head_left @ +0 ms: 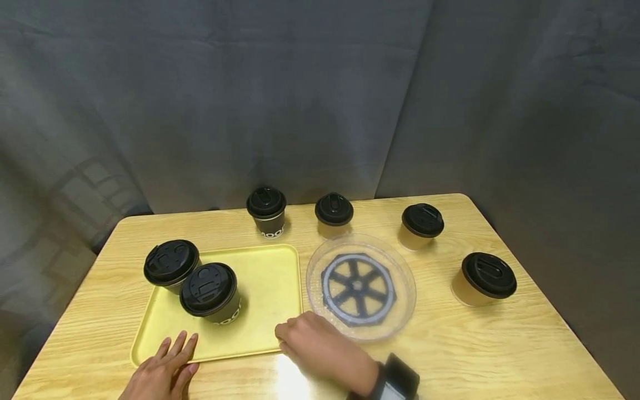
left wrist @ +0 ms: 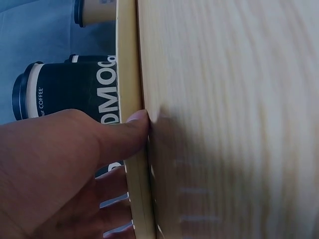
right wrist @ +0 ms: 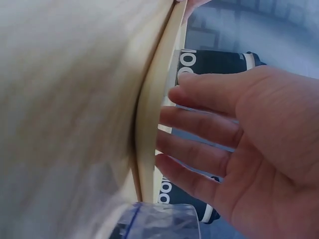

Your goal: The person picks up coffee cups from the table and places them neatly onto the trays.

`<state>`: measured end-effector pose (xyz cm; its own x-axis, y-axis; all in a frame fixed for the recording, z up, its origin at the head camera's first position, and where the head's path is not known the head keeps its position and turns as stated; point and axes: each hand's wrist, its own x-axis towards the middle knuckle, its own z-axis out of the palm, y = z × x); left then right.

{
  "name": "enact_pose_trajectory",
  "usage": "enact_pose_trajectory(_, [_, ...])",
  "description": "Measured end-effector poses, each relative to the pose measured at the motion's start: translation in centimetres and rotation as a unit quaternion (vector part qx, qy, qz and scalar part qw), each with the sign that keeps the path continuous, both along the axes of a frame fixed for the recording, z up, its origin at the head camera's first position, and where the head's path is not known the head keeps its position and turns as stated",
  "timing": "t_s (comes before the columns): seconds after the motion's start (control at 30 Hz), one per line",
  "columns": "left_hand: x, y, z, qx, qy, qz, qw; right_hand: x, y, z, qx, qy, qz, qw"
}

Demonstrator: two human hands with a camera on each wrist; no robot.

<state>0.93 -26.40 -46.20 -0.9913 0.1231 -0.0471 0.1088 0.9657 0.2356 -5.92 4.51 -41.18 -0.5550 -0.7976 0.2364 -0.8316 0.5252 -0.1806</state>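
Observation:
A yellow tray [head_left: 265, 294] lies on the table, holding two dark paper coffee cups with black lids: one front cup [head_left: 212, 294] and one at the back left [head_left: 172, 265]. My left hand [head_left: 162, 369] is at the tray's front left edge. In the left wrist view its thumb [left wrist: 127, 134] presses the outside of the rim while the fingers lie inside. My right hand [head_left: 325, 344] is at the front right corner, blurred in the head view. Its fingers [right wrist: 194, 152] extend loosely over the rim in the right wrist view, holding nothing.
A clear round plastic dish [head_left: 405, 294] with a dark spoked pattern lies right of the tray. Another dark cup [head_left: 267, 214] stands behind the tray. Tan lidded cups stand at back centre [head_left: 334, 216], back right [head_left: 421, 225] and right [head_left: 482, 279]. Grey curtain [head_left: 280, 100] surrounds the table.

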Motion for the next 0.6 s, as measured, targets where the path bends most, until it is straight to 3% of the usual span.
enact_pose_trajectory(0.2, [-0.1, 0.0, -0.2, -0.001, -0.001, -0.002, 1.0000, -0.9, -0.2, 0.7, -0.002, 0.016, 0.005, 1.000])
enact_pose_trajectory(0.4, [-0.1, -0.1, -0.2, 0.005, 0.003, -0.006, 1.0000, -1.9, -0.3, 2.2, 0.045, 0.023, -0.025, 0.998])
enact_pose_trajectory(0.6, [-0.2, -0.3, -0.3, 0.012, -0.003, -0.009, 0.9999, -3.8, -0.6, 3.9, 0.084, 0.066, -0.049, 0.993])
